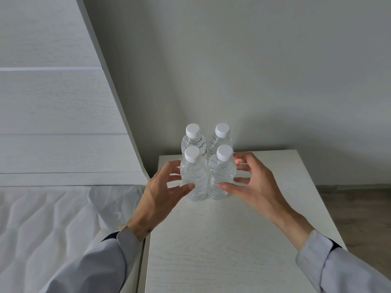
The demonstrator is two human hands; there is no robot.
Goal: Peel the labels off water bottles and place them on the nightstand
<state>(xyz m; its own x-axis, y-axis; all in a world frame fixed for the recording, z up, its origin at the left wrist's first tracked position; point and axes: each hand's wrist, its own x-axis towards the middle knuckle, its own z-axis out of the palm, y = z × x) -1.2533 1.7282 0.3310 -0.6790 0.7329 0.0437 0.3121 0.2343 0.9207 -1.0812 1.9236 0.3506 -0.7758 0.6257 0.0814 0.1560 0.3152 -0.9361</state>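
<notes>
Likely final placement: left hand (163,188), right hand (252,183), both spread, flank front unlabelled water bottles (194,178); next, withdraw without toppling.

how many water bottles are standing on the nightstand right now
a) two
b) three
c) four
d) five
c, since the front left bottle, front right bottle, back left bottle and back right bottle all stand upright in a square cluster on the nightstand.
</notes>
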